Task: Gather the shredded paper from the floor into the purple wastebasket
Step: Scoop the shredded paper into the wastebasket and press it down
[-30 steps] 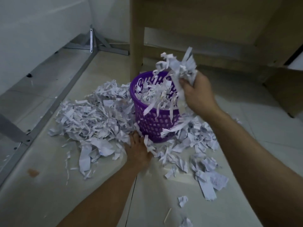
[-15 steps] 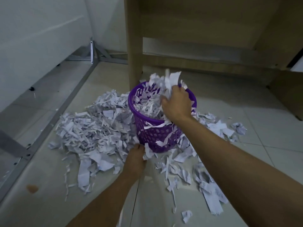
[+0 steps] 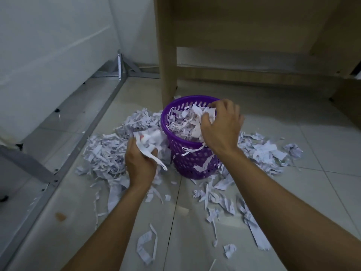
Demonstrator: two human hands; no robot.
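The purple wastebasket (image 3: 195, 163) stands upright on the tiled floor, filled close to the rim with white shreds. My right hand (image 3: 220, 126) rests over its right rim, fingers pressed into the shredded paper inside (image 3: 183, 122). My left hand (image 3: 139, 165) is raised just left of the basket and grips a bunch of shreds (image 3: 150, 141) above the floor. A large heap of shredded paper (image 3: 107, 153) lies left of the basket, and a thinner spread (image 3: 261, 151) lies to its right and front.
A wooden desk leg (image 3: 168, 55) stands right behind the basket, with a low crossbar (image 3: 254, 75) to its right. A grey metal frame (image 3: 93, 122) runs along the floor by the white wall on the left. Loose strips (image 3: 146, 245) lie near me.
My right hand has come down from above the basket and pushed its handful in. My left hand has left the floor by the basket's base and lifted a bunch of shreds.
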